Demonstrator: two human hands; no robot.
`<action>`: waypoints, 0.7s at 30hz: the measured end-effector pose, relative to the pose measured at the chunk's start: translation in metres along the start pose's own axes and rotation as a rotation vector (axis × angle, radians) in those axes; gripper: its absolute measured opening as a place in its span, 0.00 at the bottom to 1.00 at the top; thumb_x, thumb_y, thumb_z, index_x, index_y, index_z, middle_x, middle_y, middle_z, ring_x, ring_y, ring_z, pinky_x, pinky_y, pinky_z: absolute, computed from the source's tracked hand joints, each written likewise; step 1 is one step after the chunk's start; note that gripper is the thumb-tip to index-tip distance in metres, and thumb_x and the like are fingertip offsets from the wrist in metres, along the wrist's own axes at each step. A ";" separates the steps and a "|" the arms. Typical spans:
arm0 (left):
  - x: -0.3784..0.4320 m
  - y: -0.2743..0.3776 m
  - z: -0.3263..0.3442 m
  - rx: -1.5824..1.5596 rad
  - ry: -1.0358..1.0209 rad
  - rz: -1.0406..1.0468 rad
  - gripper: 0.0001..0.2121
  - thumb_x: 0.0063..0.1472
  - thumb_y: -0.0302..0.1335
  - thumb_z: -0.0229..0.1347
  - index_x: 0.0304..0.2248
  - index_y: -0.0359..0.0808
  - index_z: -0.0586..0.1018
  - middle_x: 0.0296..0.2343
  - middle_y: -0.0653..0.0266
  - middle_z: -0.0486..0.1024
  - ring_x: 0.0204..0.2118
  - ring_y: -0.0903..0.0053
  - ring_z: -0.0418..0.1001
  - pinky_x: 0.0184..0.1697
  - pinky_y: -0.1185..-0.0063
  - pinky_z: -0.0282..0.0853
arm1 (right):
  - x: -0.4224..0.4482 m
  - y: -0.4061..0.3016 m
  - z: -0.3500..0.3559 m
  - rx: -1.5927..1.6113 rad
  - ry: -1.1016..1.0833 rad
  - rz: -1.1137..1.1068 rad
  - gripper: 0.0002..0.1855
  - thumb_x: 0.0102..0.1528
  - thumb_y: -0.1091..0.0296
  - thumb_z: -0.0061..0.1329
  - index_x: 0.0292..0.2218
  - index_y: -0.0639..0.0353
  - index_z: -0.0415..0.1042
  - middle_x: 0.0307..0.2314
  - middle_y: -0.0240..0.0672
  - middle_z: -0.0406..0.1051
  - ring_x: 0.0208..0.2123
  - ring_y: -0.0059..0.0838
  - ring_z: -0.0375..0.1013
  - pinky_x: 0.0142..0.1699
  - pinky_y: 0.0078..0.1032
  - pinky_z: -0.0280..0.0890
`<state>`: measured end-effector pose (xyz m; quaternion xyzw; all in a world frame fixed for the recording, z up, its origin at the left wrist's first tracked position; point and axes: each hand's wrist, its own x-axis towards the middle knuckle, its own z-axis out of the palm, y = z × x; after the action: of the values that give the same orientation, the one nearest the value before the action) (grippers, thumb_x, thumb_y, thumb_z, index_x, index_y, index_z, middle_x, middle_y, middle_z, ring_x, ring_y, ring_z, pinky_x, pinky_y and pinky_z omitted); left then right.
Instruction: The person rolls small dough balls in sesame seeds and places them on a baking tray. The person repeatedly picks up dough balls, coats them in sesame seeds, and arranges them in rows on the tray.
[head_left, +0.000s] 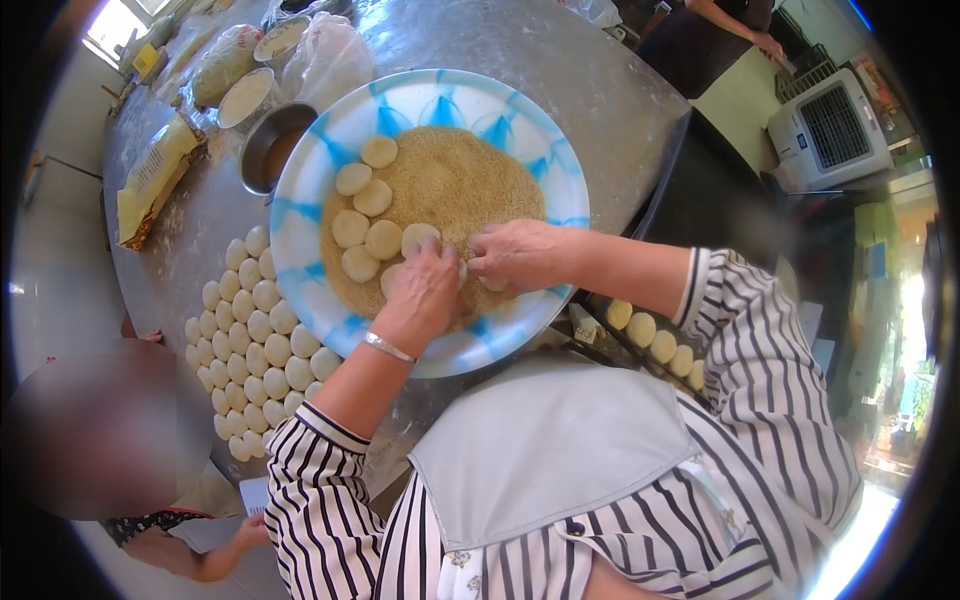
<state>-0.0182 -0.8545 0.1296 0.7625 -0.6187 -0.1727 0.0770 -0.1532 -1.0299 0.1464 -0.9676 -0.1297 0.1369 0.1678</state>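
Note:
A large white and blue round tray (352, 105) holds a bed of sesame seeds (457, 165) with several flattened dough rounds (383, 239) along its left side. Over the lower middle of the tray, my left hand (427, 281) reaches down, its fingers at a dough round (420, 238); another round is partly covered by this hand. My right hand (521, 253) lies just to the right, fingers bent down at the seeds, with a pale dough round (493, 283) partly showing beneath it. What the fingertips grip is hidden.
Rows of dough balls (256, 358) lie on the metal table (600, 97) left of the tray. Beyond stand a metal bowl (274, 142), white bowls (247, 97) and bags. A black baking tray (630, 341) with coated rounds is at right. Other people stand lower left and upper right.

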 end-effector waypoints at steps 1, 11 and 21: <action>0.002 0.001 -0.001 -0.015 -0.015 -0.023 0.27 0.44 0.35 0.74 0.42 0.33 0.76 0.42 0.53 0.71 0.50 0.59 0.72 0.46 0.67 0.76 | 0.002 -0.003 0.003 -0.045 0.016 0.044 0.17 0.48 0.68 0.61 0.40 0.60 0.76 0.36 0.41 0.71 0.39 0.43 0.76 0.43 0.34 0.75; 0.015 0.002 0.011 0.057 0.033 -0.053 0.27 0.46 0.36 0.71 0.44 0.34 0.75 0.42 0.53 0.72 0.47 0.58 0.74 0.46 0.66 0.76 | 0.015 -0.012 0.028 -0.226 0.114 0.377 0.15 0.48 0.66 0.57 0.38 0.62 0.75 0.35 0.43 0.71 0.37 0.42 0.78 0.38 0.36 0.75; -0.012 -0.035 -0.037 -1.942 0.115 -0.171 0.16 0.65 0.26 0.52 0.51 0.30 0.73 0.53 0.47 0.74 0.56 0.60 0.74 0.57 0.66 0.73 | -0.014 0.010 -0.037 0.742 0.518 0.702 0.14 0.55 0.67 0.51 0.42 0.64 0.73 0.38 0.40 0.75 0.40 0.35 0.78 0.45 0.33 0.75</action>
<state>0.0248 -0.8385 0.1543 0.4170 -0.1451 -0.5748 0.6890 -0.1531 -1.0536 0.1792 -0.8310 0.3017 -0.0209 0.4670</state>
